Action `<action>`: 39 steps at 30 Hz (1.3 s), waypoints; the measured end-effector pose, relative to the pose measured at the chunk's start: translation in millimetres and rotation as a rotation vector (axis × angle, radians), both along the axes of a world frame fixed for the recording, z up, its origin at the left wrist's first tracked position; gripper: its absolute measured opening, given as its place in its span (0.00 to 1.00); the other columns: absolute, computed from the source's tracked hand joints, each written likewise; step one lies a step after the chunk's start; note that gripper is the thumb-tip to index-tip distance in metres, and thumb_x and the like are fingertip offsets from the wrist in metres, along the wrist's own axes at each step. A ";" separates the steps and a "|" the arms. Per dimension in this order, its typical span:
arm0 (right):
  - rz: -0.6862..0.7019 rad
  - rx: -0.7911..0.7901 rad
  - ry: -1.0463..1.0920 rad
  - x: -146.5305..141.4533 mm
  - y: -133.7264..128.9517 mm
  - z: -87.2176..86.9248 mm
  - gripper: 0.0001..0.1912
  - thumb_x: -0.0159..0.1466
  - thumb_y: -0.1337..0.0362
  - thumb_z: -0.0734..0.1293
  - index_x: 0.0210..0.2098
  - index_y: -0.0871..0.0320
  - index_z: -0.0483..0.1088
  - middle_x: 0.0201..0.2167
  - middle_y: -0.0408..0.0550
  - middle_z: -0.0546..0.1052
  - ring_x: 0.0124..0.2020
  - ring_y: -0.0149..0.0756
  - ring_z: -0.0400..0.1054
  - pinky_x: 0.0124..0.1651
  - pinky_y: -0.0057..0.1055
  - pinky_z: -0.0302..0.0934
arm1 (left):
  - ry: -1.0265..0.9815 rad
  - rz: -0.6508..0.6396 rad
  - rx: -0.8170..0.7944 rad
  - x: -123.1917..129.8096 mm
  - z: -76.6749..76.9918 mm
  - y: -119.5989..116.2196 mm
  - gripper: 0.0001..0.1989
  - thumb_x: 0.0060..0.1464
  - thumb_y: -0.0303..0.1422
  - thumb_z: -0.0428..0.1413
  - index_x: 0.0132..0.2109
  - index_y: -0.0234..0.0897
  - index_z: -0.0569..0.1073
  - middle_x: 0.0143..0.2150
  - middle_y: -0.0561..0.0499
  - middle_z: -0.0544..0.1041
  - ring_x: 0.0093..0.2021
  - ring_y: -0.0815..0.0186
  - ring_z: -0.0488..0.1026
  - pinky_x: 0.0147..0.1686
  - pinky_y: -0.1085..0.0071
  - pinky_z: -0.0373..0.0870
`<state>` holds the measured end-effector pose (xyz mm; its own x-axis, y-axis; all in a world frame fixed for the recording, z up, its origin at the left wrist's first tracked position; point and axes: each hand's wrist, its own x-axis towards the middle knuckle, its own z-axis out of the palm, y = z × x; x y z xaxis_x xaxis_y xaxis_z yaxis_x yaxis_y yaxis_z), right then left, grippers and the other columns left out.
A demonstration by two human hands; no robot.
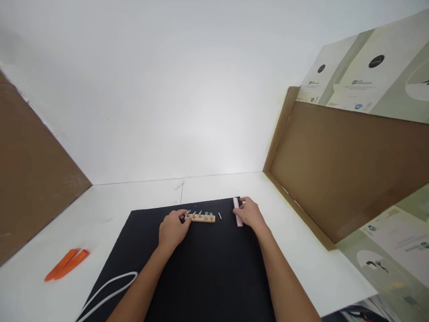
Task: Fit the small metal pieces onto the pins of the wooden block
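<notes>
My left hand pinches the left end of a small wooden block that lies on the black mat. Several small shiny metal pieces, perhaps bolts, stand in a row along the block. On the mat's far right corner is a pale pink bar, and my right hand has its thumb and fingers closed around the bar's sides. Between block and bar lies a short, thin light-coloured pin. What exactly the metal pieces are is too small to tell.
A looped white cable crosses the mat's left edge. Orange flat pieces rest on the white table at left. Brown cardboard panels stand on both sides, and a white wall rises behind.
</notes>
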<state>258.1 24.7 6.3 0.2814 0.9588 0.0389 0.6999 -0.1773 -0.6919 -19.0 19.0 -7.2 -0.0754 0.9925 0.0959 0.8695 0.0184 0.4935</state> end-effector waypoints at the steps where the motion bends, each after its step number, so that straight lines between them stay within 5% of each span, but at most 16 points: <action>1: 0.031 0.070 0.071 -1.3 0.8 1.6 0.22 0.53 0.63 0.68 0.47 0.62 0.71 0.32 0.49 0.77 0.34 0.42 0.71 0.38 0.34 0.62 | -0.030 0.004 -0.016 -0.6 -0.4 0.9 0.16 0.57 0.40 0.53 0.49 0.43 0.76 0.43 0.49 0.79 0.45 0.57 0.75 0.40 0.67 0.68; 6: 0.119 0.271 0.528 -12.6 2.5 6.7 0.20 0.56 0.56 0.68 0.44 0.62 0.73 0.23 0.43 0.74 0.25 0.35 0.67 0.30 0.31 0.62 | -0.118 0.030 -0.010 -3.3 -2.3 3.9 0.13 0.57 0.39 0.52 0.45 0.44 0.79 0.42 0.52 0.80 0.44 0.59 0.75 0.41 0.67 0.67; 12: 0.028 0.330 1.023 -23.5 3.4 8.6 0.18 0.55 0.53 0.72 0.36 0.59 0.67 0.30 0.48 0.79 0.21 0.29 0.67 0.20 0.24 0.60 | -0.149 0.042 0.026 -1.8 -9.8 6.4 0.12 0.57 0.38 0.53 0.44 0.46 0.79 0.43 0.52 0.80 0.46 0.57 0.75 0.44 0.65 0.65; 18: 0.064 0.248 1.344 -24.7 0.3 13.5 0.27 0.49 0.67 0.77 0.41 0.55 0.61 0.31 0.47 0.80 0.23 0.32 0.72 0.24 0.25 0.69 | -0.220 0.059 0.084 -4.0 -14.3 10.1 0.12 0.56 0.40 0.54 0.40 0.42 0.78 0.44 0.50 0.80 0.45 0.57 0.75 0.43 0.65 0.66; 26: 0.132 0.236 1.258 -29.9 -2.8 14.3 0.30 0.49 0.64 0.79 0.45 0.58 0.62 0.33 0.49 0.82 0.27 0.32 0.75 0.29 0.23 0.70 | -0.334 0.094 0.155 -2.9 -11.3 9.9 0.15 0.56 0.43 0.53 0.39 0.39 0.77 0.25 0.54 0.75 0.28 0.63 0.73 0.30 0.70 0.66; 33: 0.187 0.341 1.226 -35.2 -2.9 10.3 0.29 0.47 0.62 0.79 0.42 0.56 0.63 0.33 0.48 0.82 0.32 0.35 0.77 0.33 0.27 0.70 | -0.335 -0.073 0.452 13.7 -1.2 -5.8 0.10 0.56 0.38 0.55 0.39 0.40 0.78 0.29 0.53 0.76 0.31 0.64 0.72 0.37 0.67 0.67; 39: 0.444 0.400 1.181 -38.1 -11.9 14.4 0.24 0.51 0.63 0.78 0.40 0.54 0.62 0.34 0.48 0.82 0.30 0.34 0.76 0.32 0.28 0.69 | -0.285 -0.271 0.582 26.1 2.6 -19.6 0.07 0.59 0.34 0.54 0.39 0.41 0.77 0.34 0.51 0.79 0.34 0.63 0.73 0.37 0.66 0.66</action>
